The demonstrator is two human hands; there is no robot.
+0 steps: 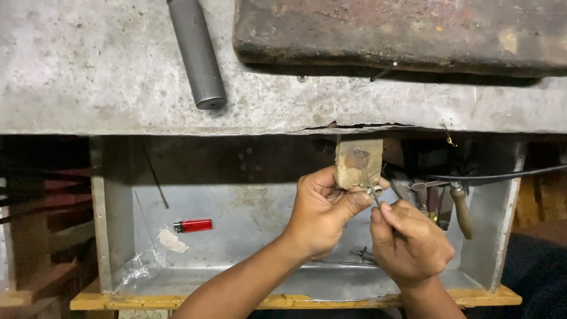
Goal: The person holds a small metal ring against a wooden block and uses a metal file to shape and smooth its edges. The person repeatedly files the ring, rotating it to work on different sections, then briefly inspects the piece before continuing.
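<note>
My left hand (322, 210) pinches a small silvery metal piece (374, 189) against the worn wooden peg (358, 162) that juts from under the bench edge. My right hand (410, 242) grips a thin metal tool (373, 188), its tip set on that small piece. Both hands work over an open metal-lined drawer (248, 221).
A red lighter (193, 225), a scrap of paper (172, 241) and crumpled plastic lie in the drawer. Wooden-handled tools (462, 210) and a black cable (496, 175) sit at its right. On the grey bench top (88, 71) lie a grey cylinder handle (196, 53) and a dark slab (401, 32).
</note>
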